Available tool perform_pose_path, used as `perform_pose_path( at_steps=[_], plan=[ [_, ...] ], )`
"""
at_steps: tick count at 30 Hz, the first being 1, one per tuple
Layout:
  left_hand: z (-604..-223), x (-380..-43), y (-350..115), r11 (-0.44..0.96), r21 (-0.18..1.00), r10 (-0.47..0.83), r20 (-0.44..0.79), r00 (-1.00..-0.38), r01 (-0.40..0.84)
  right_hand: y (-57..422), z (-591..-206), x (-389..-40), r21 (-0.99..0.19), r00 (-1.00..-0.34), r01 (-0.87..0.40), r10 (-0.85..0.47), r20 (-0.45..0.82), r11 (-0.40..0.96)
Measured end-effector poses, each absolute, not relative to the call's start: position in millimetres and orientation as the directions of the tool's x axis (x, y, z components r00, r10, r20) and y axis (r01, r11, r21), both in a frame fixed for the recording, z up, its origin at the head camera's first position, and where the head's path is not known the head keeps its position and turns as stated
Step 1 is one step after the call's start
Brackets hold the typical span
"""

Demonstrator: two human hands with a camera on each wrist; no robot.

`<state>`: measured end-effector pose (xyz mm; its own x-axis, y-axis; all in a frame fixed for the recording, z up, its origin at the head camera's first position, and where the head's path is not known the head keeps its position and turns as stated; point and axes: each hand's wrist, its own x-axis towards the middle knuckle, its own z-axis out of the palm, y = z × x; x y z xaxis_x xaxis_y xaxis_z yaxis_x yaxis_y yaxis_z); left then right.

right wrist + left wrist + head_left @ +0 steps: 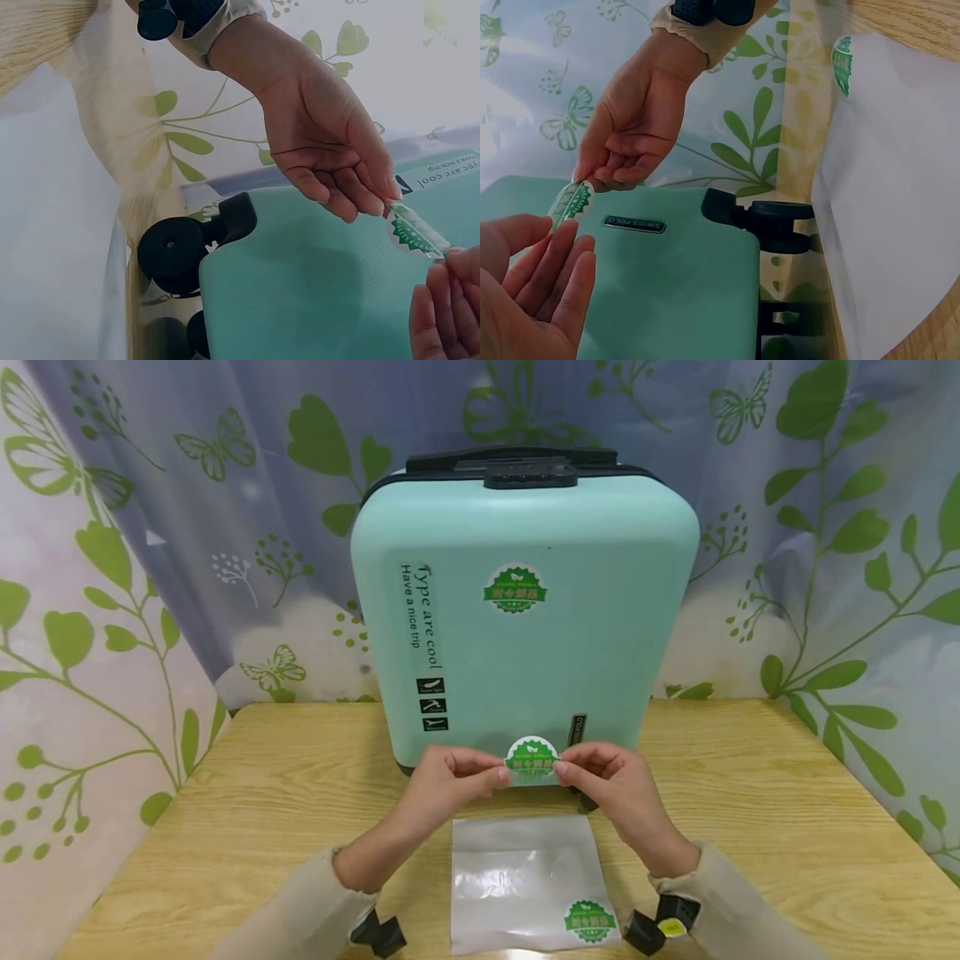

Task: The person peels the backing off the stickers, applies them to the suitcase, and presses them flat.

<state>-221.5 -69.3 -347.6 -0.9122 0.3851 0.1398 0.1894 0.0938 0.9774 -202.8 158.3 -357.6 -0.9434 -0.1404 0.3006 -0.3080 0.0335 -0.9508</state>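
A round green-and-white sticker (532,757) is held upright by its two side edges, in front of the lower part of a mint-green suitcase (600,635). My left hand (450,781) pinches its left edge between thumb and fingers. The right hand (618,787) pinches the opposite edge. Seen from the left wrist, the sticker (573,201) bows slightly between the hands, close to the suitcase shell. A matching sticker (516,588) is on the suitcase's upper middle. Below the hands lies a glossy white backing sheet (517,877), bearing another such sticker (589,922) at its near right corner.
The suitcase stands on a wood-grain table (300,827), its black wheels (171,244) low at the base. Printed lettering (420,618) runs down its left side, and a small nameplate (634,224) sits low on the right. A leaf-patterned curtain (285,527) hangs behind.
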Motion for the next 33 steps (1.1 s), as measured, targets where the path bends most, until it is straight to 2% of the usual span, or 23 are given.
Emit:
perform_pose_path(
  at_steps=[11,20,28,33],
  plan=[
    [-333.4,-225.6,-70.3,0.061,0.967,0.320,0.215,-0.923,0.247,148.3,-343.1,-201.7,-0.913,-0.920,-0.393,-0.067,0.387,0.114],
    [-323.7,-230.7,-68.7,0.056,0.934,0.240,0.330,-0.913,0.352,142.7,-334.4,-207.0,-0.880,-0.884,-0.467,-0.058,0.463,0.085],
    [-314.6,-230.3,-65.8,0.052,0.924,0.195,0.363,-0.911,0.379,140.1,-329.0,-213.2,-0.885,-0.891,-0.453,-0.040,0.451,0.106],
    [-308.2,-230.0,-63.7,0.071,0.895,0.142,0.428,-0.892,0.441,137.4,-321.5,-216.9,-0.891,-0.894,-0.446,-0.009,0.447,0.089]
  ],
)
